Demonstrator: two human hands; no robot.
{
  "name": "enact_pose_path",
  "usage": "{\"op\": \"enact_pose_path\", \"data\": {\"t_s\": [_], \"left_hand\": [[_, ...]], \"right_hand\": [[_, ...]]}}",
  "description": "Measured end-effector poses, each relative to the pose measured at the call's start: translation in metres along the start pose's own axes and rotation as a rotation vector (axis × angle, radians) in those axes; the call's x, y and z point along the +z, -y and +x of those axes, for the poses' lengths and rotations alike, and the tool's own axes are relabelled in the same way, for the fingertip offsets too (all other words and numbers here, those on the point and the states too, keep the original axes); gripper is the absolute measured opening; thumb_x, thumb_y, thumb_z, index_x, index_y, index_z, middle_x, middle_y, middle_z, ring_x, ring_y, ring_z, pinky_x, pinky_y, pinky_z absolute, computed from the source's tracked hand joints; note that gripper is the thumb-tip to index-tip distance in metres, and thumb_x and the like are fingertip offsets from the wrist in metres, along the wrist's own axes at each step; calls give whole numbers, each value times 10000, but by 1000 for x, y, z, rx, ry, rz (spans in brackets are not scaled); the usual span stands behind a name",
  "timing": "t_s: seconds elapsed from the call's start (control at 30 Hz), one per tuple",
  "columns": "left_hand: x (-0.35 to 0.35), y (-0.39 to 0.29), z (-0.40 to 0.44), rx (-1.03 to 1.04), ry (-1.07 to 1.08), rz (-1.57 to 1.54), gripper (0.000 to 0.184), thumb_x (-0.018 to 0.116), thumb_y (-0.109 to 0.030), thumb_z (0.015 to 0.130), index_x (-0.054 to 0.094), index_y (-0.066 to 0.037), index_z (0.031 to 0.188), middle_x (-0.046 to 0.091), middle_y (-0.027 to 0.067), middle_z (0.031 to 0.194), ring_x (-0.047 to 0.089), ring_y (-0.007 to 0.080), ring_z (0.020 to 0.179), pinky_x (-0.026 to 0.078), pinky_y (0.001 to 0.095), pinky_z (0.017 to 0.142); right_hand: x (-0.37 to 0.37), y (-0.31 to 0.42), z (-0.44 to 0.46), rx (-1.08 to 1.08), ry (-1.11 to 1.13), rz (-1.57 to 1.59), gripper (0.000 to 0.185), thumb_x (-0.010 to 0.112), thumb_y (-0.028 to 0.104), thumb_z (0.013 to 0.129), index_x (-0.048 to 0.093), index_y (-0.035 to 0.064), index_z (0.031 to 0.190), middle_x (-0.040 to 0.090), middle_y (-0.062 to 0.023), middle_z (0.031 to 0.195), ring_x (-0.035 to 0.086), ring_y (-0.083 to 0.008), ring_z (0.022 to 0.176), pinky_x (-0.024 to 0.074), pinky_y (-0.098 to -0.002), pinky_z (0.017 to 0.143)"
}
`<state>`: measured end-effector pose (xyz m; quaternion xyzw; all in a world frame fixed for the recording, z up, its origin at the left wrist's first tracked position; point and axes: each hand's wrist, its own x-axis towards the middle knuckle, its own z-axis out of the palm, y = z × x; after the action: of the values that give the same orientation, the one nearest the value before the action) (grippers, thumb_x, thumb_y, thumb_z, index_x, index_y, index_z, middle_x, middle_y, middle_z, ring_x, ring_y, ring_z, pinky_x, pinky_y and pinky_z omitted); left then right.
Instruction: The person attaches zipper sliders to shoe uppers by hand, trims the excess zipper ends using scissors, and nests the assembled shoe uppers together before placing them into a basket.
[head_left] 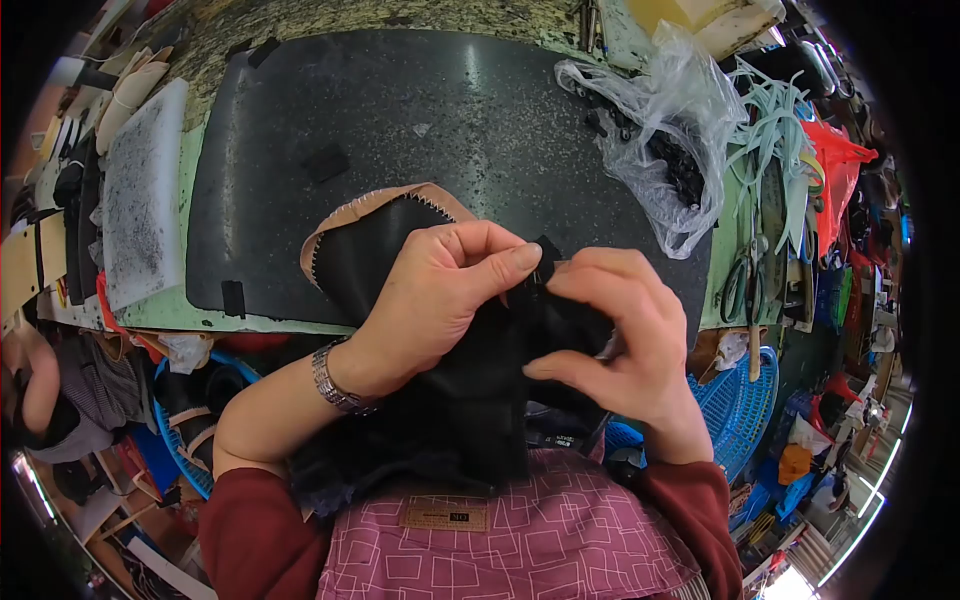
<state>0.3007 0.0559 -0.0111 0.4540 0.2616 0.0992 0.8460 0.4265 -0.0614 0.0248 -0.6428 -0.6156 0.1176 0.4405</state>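
Note:
A black leather boot upper (468, 365) lies across my lap and the table's edge, with a tan border and pale zigzag stitching along its curved end. My left hand (440, 285), with a metal-band watch on the wrist, is closed, thumb and index finger pinched at the upper's top edge. Just below that pinch, a small metallic bit shows, perhaps part of a zip; it is too small to be sure. My right hand (630, 330) is at the right side of the upper, thumb and fingers apart, fingertips close to or touching the black material.
A dark mat (400, 110) covers the green table. At its right lie a clear plastic bag (690, 120) with black pieces, pale green strips (775, 120) and scissors (740, 290). A white slab (145, 195) is at left. Blue baskets (740, 410) flank me. Another person's arm (38, 375) shows far left.

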Motion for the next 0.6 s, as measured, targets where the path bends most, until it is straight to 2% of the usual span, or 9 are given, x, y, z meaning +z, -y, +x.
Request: {"op": "enact_pose_path", "data": {"t_s": [0.03, 0.1, 0.13, 0.2, 0.23, 0.5, 0.6], "left_hand": [[1, 0, 0, 2, -4, -5, 114, 580, -106, 831, 612, -8, 879, 598, -1, 807, 523, 43, 736, 416, 174, 683], [3, 0, 1, 29, 37, 75, 109, 576, -114, 835, 606, -15, 867, 589, -9, 794, 512, 42, 725, 410, 180, 676], [5, 2, 1, 32, 35, 69, 109, 576, -114, 835, 606, -15, 867, 589, -9, 794, 512, 42, 725, 410, 180, 676], [9, 6, 1, 116, -26, 73, 138, 570, -135, 841, 596, -5, 804, 567, -27, 725, 477, 24, 648, 397, 175, 593], [9, 5, 1, 123, -34, 67, 138, 570, -135, 841, 596, -5, 804, 567, -27, 725, 477, 24, 648, 397, 175, 593], [6, 6, 4, 87, 25, 31, 156, 573, -153, 841, 591, -1, 814, 557, -25, 711, 473, 32, 629, 397, 179, 581], [5, 5, 5, 81, 45, 37, 171, 583, -167, 836, 601, 2, 818, 559, -24, 709, 474, 34, 625, 396, 180, 575]], "right_hand": [[1, -1, -1, -2, 6, 1, 255, 715, 77, 601, 608, 25, 826, 566, -95, 836, 580, -224, 689, 474, -281, 576], [4, -7, -7, -219, 30, -265, 314, 740, 85, 554, 615, 11, 832, 570, -91, 820, 578, -240, 680, 463, -282, 574], [4, -9, -9, -249, 0, -300, 307, 738, 82, 538, 619, 13, 813, 564, -93, 787, 569, -248, 650, 466, -292, 556], [5, -8, -14, -302, 20, -273, 294, 735, 72, 542, 618, 14, 806, 562, -89, 775, 566, -240, 638, 468, -296, 550], [6, -7, -14, -355, 34, -242, 282, 732, 63, 546, 617, 14, 799, 560, -84, 763, 563, -232, 626, 469, -300, 545], [5, -9, -15, -347, 25, -256, 264, 733, 40, 550, 608, 15, 781, 554, -75, 750, 561, -228, 628, 479, -310, 559], [5, -12, -12, -426, 11, -279, 199, 681, 60, 580, 584, -2, 742, 536, -71, 716, 537, -177, 599, 465, -281, 519]]}}
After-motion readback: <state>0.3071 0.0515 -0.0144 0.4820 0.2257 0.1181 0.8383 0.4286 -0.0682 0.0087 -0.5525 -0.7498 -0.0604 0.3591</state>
